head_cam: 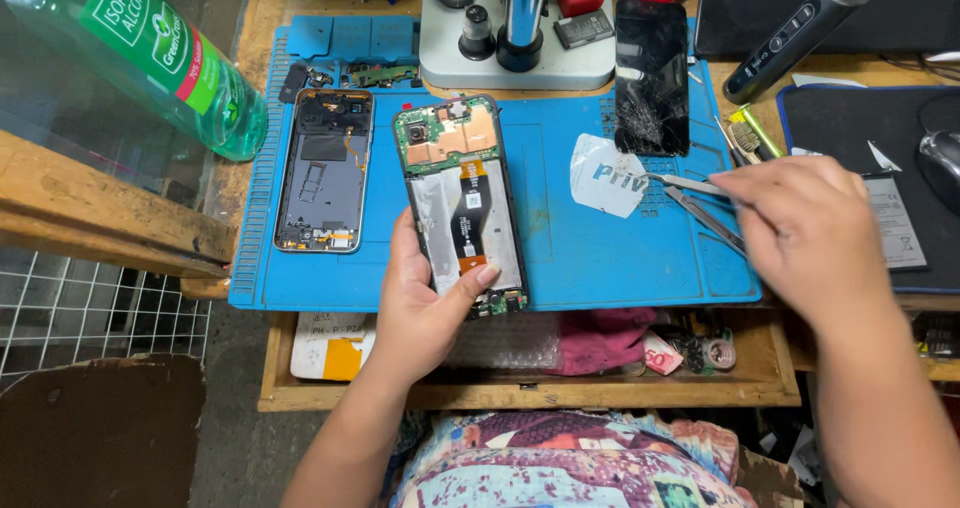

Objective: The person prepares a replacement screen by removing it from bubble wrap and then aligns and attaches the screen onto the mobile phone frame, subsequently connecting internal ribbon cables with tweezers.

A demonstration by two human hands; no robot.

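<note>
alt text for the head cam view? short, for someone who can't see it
Seen from above, a person's left hand holds an opened phone with its circuit board exposed on a blue work mat, while the right hand grips metal tweezers. A separate phone frame lies to the left, a cracked screen beyond.

One opened phone [462,198], one back frame [324,170], one cracked screen [651,76], one pair of tweezers [700,203] (metal), one green bottle [140,48].
</note>
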